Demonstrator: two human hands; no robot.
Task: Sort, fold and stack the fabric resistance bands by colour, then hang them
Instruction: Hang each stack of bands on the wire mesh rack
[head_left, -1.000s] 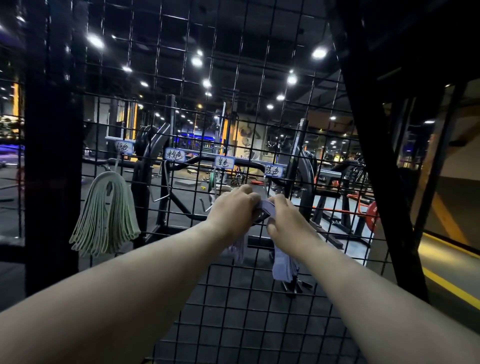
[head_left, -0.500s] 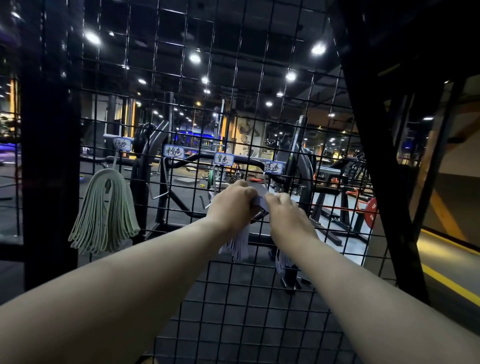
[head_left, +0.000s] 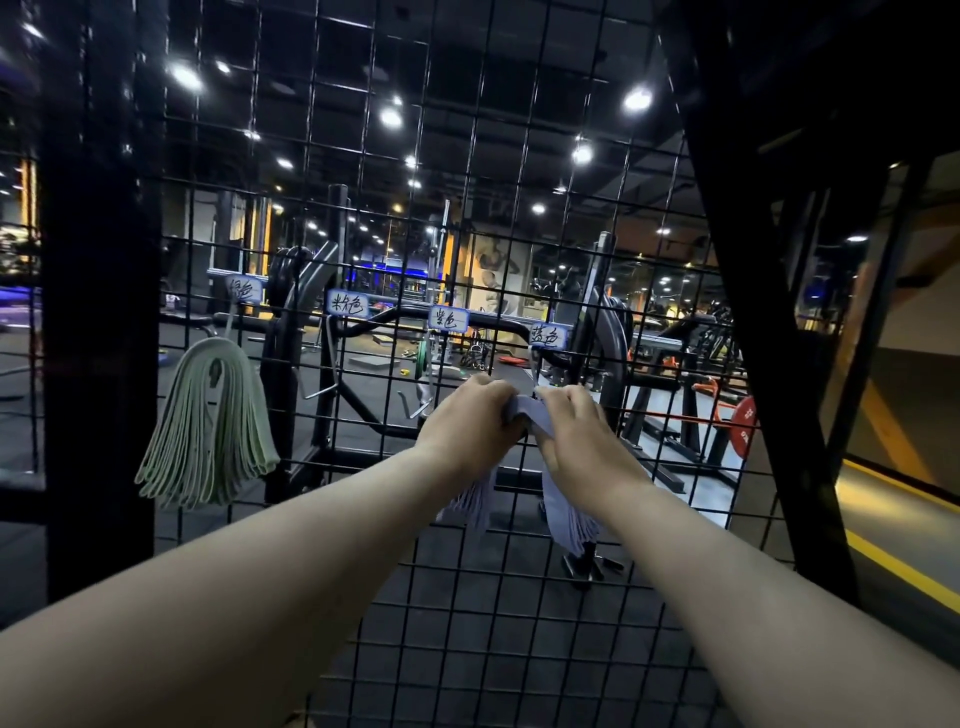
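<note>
Fingers (head_left: 485, 388), left hand (head_left: 467, 423), right hand (head_left: 579, 434), grip bands (head_left: 569, 519); green bundle (head_left: 208, 431) well apart.

Wire grid panel (head_left: 467, 649): thin metal rod, black coating, matt. Upright post (head_left: 98, 364): black-painted metal, dull and smooth. Hooks (head_left: 318, 393): bare metal with a bright sheen. Labels (head_left: 349, 304): white paper-like cards, blue edging, faintly glossy. Green bands (head_left: 208, 426): cloth, matt, soft layered edges. Lavender bands (head_left: 569, 519): matt cloth of like kind, limp where it hangs. Floor (head_left: 519, 587): dark, matt, rubber-like.
</note>
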